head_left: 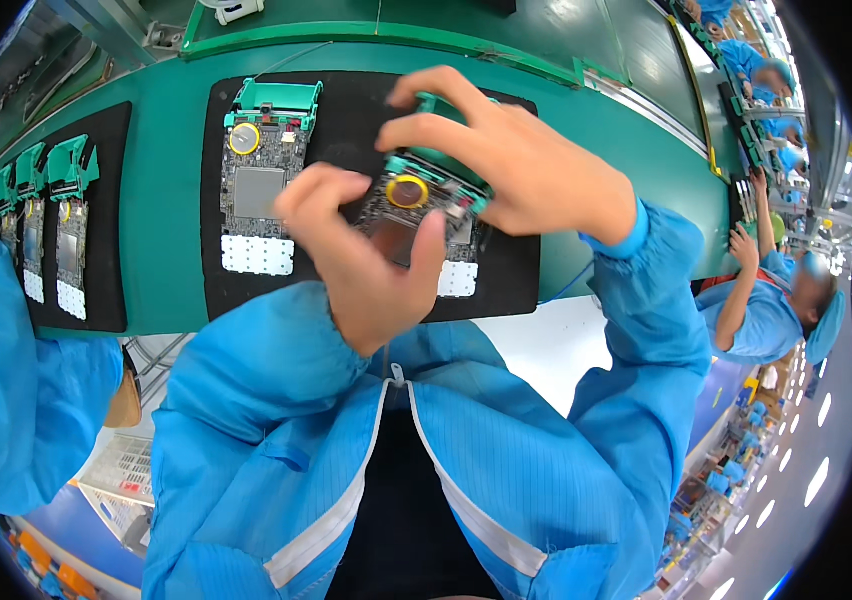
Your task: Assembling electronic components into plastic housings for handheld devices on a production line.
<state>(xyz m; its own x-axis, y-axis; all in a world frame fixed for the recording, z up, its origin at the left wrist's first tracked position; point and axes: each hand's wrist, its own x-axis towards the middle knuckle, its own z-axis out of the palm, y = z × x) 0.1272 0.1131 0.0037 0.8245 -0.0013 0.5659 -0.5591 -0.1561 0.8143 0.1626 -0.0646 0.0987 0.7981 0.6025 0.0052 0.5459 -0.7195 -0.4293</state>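
Observation:
A dark circuit board (386, 205) with a yellow-ringed round part and a green plastic frame lies tilted on the black mat (336, 110), under both my hands. My right hand (541, 175) curls over the green frame from the right, gripping the board's far end. Just over the near left part of the board is my left hand (371, 265), its thumb and forefinger spread apart and slightly blurred. A similar board (261, 190), with a silver square and a white perforated end, rests flat to the left, untouched. My hands cover much of the board between them.
Several like boards (71, 235) lie on another black mat (106, 200) at the left, by a co-worker's blue sleeve (6, 370). A green rail (396, 35) edges the green bench (161, 200) at the back. Another person (776, 310) works at the right.

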